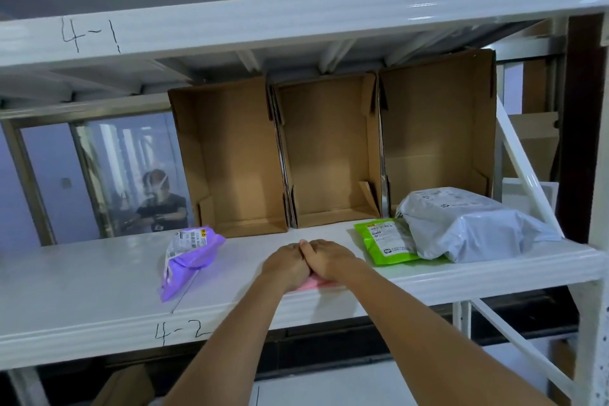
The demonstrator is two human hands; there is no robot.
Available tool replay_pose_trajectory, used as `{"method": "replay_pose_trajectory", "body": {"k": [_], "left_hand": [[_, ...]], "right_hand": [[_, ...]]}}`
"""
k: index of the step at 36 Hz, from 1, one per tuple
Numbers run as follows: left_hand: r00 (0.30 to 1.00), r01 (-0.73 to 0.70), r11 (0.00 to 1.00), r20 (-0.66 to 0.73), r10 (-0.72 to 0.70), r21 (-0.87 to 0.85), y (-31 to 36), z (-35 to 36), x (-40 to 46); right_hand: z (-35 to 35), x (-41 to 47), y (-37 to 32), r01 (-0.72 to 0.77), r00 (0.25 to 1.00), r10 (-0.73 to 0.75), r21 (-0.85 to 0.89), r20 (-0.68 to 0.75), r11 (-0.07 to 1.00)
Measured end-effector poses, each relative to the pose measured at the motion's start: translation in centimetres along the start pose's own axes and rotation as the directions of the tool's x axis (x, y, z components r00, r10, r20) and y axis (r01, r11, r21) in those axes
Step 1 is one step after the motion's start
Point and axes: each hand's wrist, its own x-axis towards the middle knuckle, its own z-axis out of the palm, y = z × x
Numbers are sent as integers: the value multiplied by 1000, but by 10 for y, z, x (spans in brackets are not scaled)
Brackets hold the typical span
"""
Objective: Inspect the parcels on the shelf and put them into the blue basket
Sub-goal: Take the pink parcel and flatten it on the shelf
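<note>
I have both hands side by side, knuckles touching, on a pink parcel (318, 283) at the front edge of the white shelf (99, 273) marked 4-2. My left hand (286, 263) and right hand (326, 257) lie over it with fingers bent downward; the parcel is almost wholly hidden beneath them, so I cannot tell whether I truly grip it or only press on it.

As I judge it, the job is at an early or middle stage. Four parcels remain on this shelf: the pink one under my hands, one purple parcel (188, 257) to the left with its label up, one green parcel (385, 242) to the right, and one grey poly-bag parcel (468, 224) resting partly on the green one's far edge. The blue basket is nowhere in view, so I cannot say how many parcels are already in it.

Behind the parcels stand three open cardboard boxes (329, 152) in a row, all showing bare interiors.
</note>
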Motion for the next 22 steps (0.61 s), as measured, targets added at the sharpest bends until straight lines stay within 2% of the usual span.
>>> {"method": "replay_pose_trajectory", "body": {"k": [4,10,15,19,22], "left_hand": [[1000,31,999,-3,-31,8,-3,4,0],[999,-27,1000,41,28,-10,-10,3,-6],[990,-78,997,113,79,-11,-23,-2,-16],[984,-26,999,175,32,-36,-32,-14,-23],[986,-25,995,164,41,-99,-35,-13,-23]], "right_hand": [[3,0,-3,-37,998,38,21,-53,999],[6,-3,-2,-14,994,6,-75,-113,997],[3,-7,-4,3,994,-16,-127,-107,992],[0,-11,-5,57,997,-65,-175,-39,983],[-2,-14,-2,100,995,-99,-180,12,979]]}}
